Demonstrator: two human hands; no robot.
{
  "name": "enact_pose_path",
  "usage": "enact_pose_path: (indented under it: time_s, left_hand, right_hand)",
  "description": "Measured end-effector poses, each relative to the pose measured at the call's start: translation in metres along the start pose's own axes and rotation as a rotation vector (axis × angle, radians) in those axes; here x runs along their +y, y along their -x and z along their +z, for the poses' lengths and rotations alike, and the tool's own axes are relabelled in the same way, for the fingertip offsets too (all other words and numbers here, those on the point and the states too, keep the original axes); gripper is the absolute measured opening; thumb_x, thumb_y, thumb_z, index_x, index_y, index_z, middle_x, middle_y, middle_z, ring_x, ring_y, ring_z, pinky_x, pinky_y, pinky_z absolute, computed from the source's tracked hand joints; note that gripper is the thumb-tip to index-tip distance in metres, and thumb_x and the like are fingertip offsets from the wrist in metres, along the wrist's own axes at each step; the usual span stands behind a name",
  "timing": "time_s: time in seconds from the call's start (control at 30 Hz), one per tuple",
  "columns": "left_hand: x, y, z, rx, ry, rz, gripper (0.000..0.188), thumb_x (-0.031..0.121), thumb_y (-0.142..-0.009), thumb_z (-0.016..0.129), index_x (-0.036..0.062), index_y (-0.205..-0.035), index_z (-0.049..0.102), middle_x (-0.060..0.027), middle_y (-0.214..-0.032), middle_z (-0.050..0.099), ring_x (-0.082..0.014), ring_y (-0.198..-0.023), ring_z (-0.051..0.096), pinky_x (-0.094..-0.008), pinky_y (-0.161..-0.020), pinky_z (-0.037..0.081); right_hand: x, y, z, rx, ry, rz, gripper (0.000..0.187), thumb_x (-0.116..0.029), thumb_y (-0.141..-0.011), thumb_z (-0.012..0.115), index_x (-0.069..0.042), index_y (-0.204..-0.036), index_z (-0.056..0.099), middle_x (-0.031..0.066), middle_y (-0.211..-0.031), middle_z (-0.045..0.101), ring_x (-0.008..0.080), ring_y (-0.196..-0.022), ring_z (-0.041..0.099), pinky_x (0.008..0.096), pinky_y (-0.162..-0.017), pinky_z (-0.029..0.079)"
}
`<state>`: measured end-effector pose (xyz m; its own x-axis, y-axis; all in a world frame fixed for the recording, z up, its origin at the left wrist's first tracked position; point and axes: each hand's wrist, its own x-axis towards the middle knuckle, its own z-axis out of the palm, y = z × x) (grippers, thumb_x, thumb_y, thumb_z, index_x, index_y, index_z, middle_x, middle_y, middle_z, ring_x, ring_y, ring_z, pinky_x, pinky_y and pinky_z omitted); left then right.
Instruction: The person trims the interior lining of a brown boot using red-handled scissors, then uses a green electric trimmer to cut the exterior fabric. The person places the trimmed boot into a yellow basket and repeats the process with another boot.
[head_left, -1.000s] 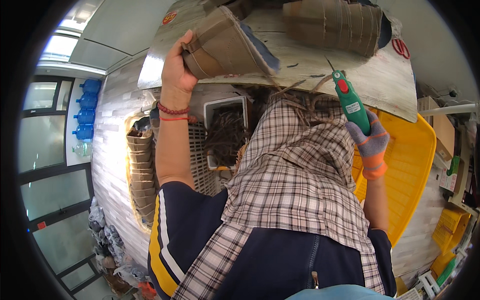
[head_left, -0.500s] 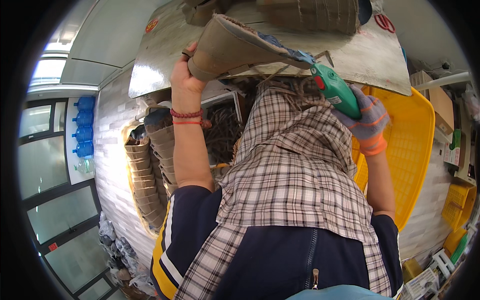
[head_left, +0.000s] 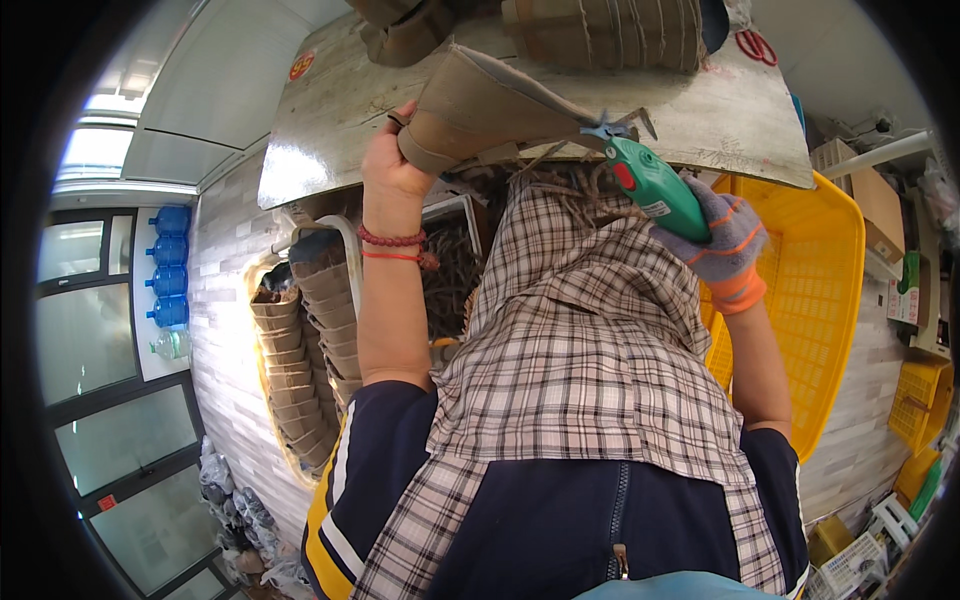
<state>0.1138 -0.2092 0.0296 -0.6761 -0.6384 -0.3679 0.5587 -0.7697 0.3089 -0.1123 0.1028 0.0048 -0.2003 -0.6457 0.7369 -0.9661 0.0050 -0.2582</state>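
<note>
My bare left hand point(head_left: 395, 165) grips one end of a brown boot upper point(head_left: 480, 115), fingers wrapped around its edge and thumb side hidden in part. The piece is held up over the near edge of the worktable, its narrow end pointing right. A grey glove with orange stripes covers my right hand point(head_left: 728, 240), closed around a green electric cutter point(head_left: 657, 188) with a red button. The cutter's head meets the narrow end of the upper; whether the blades are in the material cannot be made out.
On the worktable point(head_left: 730, 120) lie more stacked brown uppers point(head_left: 610, 35) and red-handled scissors point(head_left: 756, 47). Brown strips point(head_left: 450, 265) fill a box under the table. A yellow basket point(head_left: 815, 330) stands at my right, and stacked uppers point(head_left: 285, 355) at my left.
The cutter has moved a little left along the upper's edge. The upper has shifted right and turned, so its fuzzy inside and blue lining show less.
</note>
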Motion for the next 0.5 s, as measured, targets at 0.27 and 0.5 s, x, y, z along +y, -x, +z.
enact_pose_path:
  time_s: [0.27,0.5]
  left_hand:
    - [-0.023,0.024,0.025,0.102,-0.077,0.145,0.023,0.015,-0.095,0.042,-0.0009,-0.107,0.054,-0.019,-0.115,0.059,-0.035,-0.105,0.057,-0.0528,-0.093,0.045]
    - [-0.028,0.041,0.024,-0.312,0.072,0.0,0.032,0.018,-0.096,0.045,-0.0005,-0.121,0.051,-0.0164,-0.126,0.054,-0.0327,-0.116,0.051,-0.049,-0.102,0.038]
  right_hand:
    - [-0.008,-0.009,0.003,0.0,-0.085,0.039,0.062,-0.038,-0.053,0.087,-0.007,-0.102,0.065,0.0068,-0.071,0.062,0.0229,-0.059,0.057,0.0328,-0.055,0.047]
    - [-0.022,-0.023,0.003,-0.052,-0.212,0.124,0.059,-0.037,-0.056,0.086,-0.005,-0.102,0.065,0.0103,-0.078,0.066,0.0241,-0.065,0.061,0.0322,-0.061,0.05]
